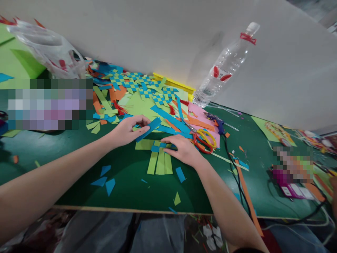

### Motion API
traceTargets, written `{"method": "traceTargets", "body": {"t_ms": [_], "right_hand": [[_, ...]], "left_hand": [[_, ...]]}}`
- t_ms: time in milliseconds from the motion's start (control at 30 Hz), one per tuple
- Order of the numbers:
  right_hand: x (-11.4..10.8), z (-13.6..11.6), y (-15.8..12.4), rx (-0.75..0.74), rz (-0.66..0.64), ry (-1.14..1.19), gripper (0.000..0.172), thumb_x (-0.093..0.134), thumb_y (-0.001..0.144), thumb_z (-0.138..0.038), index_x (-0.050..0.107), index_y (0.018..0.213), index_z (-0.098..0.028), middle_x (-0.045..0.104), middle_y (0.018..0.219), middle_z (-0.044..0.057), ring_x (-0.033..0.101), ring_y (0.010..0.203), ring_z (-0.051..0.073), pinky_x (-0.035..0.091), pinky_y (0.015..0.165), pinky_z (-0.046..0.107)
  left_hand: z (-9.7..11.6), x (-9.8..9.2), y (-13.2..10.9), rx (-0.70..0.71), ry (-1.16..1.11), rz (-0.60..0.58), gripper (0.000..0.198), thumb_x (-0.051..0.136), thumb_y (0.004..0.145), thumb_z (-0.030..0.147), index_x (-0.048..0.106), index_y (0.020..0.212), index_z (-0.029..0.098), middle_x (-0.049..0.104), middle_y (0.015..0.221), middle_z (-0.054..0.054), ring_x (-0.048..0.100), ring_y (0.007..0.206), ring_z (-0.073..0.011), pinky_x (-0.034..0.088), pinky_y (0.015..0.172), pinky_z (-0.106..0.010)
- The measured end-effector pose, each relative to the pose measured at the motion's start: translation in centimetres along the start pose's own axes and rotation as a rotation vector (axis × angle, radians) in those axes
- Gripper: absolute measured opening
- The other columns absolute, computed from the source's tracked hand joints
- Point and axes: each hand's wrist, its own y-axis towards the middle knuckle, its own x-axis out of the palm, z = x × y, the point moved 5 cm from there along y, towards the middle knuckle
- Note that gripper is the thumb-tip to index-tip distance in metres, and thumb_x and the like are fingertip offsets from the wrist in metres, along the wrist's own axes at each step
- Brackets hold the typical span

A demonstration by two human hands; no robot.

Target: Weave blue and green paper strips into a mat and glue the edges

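Item: blue paper strip (152, 128), gripped between thumb and fingers of the left hand (130, 130), above the tabletop (79, 191). Light, thin; probably springy but easily creased; best taken by its long edges.

Item: green-and-blue woven piece (161, 163), flat on the tabletop, loose green ends toward the person. Likely light and apt to slip apart; best steadied at the crossings. The right hand (183, 147) touches its right side, thumb and forefinger a narrow gap apart; whether they pinch, cannot tell.

Surroundings: 1 pair of scissors (204, 141), near the right hand; checkered weaves (137, 83), heaped behind; 1 clear bottle (223, 72), farther back. In the way: 1 blue rectangle (180, 174) just beside the woven piece; 3 blue scraps (110, 187) nearer the edge.
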Motion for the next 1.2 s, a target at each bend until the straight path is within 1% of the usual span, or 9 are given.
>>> {"method": "traceTargets", "body": {"t_ms": [133,267,500,600,767,867,967,1067,1200], "right_hand": [[0.0,0.0,0.0,-0.01,0.003,-0.007,0.028,0.063,0.089,-0.025,0.063,0.116,-0.018,0.071,0.111,0.008,0.065,0.106,0.021,0.049,0.093,0.038],[-0.1,-0.2,0.0,-0.008,0.011,-0.002,0.027,0.064,0.089,-0.025,0.064,0.115,-0.019,0.071,0.109,0.007,0.065,0.104,0.021,0.049,0.092,0.037],[-0.3,-0.4,-0.1,-0.017,0.026,0.015,0.026,0.064,0.088,-0.023,0.064,0.114,-0.019,0.071,0.109,0.007,0.065,0.105,0.02,0.049,0.093,0.037],[-0.4,-0.4,-0.1,-0.027,0.037,0.023,0.027,0.064,0.089,-0.024,0.064,0.115,-0.019,0.071,0.109,0.007,0.064,0.105,0.02,0.049,0.093,0.037],[-0.4,-0.4,-0.1,-0.025,0.04,0.01,0.025,0.063,0.089,-0.024,0.064,0.114,-0.02,0.071,0.109,0.006,0.064,0.104,0.02,0.049,0.094,0.037],[-0.4,-0.5,-0.1,-0.022,0.038,0.002,0.026,0.064,0.089,-0.023,0.064,0.114,-0.02,0.071,0.108,0.007,0.064,0.104,0.02,0.049,0.094,0.037],[-0.4,-0.5,-0.1,-0.024,0.037,-0.004,0.026,0.063,0.089,-0.023,0.064,0.114,-0.019,0.071,0.107,0.007,0.064,0.104,0.02,0.049,0.094,0.037],[-0.3,-0.4,-0.1,-0.021,0.026,-0.01,0.025,0.062,0.09,-0.024,0.064,0.114,-0.019,0.07,0.109,0.007,0.064,0.106,0.02,0.049,0.094,0.038],[-0.3,-0.4,-0.1,-0.014,0.023,-0.017,0.026,0.063,0.089,-0.024,0.064,0.115,-0.021,0.071,0.109,0.007,0.064,0.106,0.02,0.049,0.094,0.038]], "left_hand": [[-0.5,0.3,0.0,-0.019,0.027,-0.041,0.033,0.049,0.089,0.047,0.06,0.1,0.018,0.066,0.095,-0.005,0.061,0.084,-0.0175,0.049,0.071,-0.025],[-0.5,0.4,0.0,-0.016,0.066,-0.056,0.032,0.047,0.09,0.046,0.061,0.099,0.019,0.066,0.093,-0.005,0.061,0.085,-0.0178,0.05,0.074,-0.027],[0.2,0.0,0.1,0.015,0.026,-0.016,0.025,0.047,0.086,0.038,0.062,0.092,0.019,0.068,0.092,-0.005,0.064,0.085,-0.0188,0.051,0.078,-0.029],[0.5,-0.2,0.1,0.019,-0.02,-0.002,0.021,0.048,0.084,0.033,0.062,0.091,0.02,0.069,0.092,-0.006,0.065,0.085,-0.0184,0.053,0.076,-0.028],[0.8,-0.6,-0.1,0.069,-0.107,0.057,0.014,0.053,0.083,0.027,0.063,0.089,0.019,0.07,0.094,-0.007,0.066,0.089,-0.0189,0.054,0.075,-0.028],[1.0,-0.8,-0.2,0.096,-0.197,0.084,0.011,0.058,0.083,0.029,0.063,0.087,0.02,0.07,0.091,-0.006,0.067,0.086,-0.0186,0.055,0.075,-0.029],[1.2,-0.7,-0.3,0.105,-0.222,0.058,0.011,0.06,0.083,0.033,0.062,0.084,0.021,0.071,0.094,-0.006,0.067,0.088,-0.0189,0.055,0.08,-0.031],[1.3,-0.6,-0.4,0.106,-0.208,0.032,0.015,0.061,0.083,0.036,0.063,0.083,0.021,0.071,0.093,-0.007,0.067,0.091,-0.02,0.054,0.084,-0.033],[1.2,-0.5,-0.4,0.073,-0.118,0.028,0.021,0.059,0.084,0.038,0.069,0.09,0.021,0.071,0.096,-0.006,0.066,0.093,-0.0198,0.052,0.085,-0.032]]}}
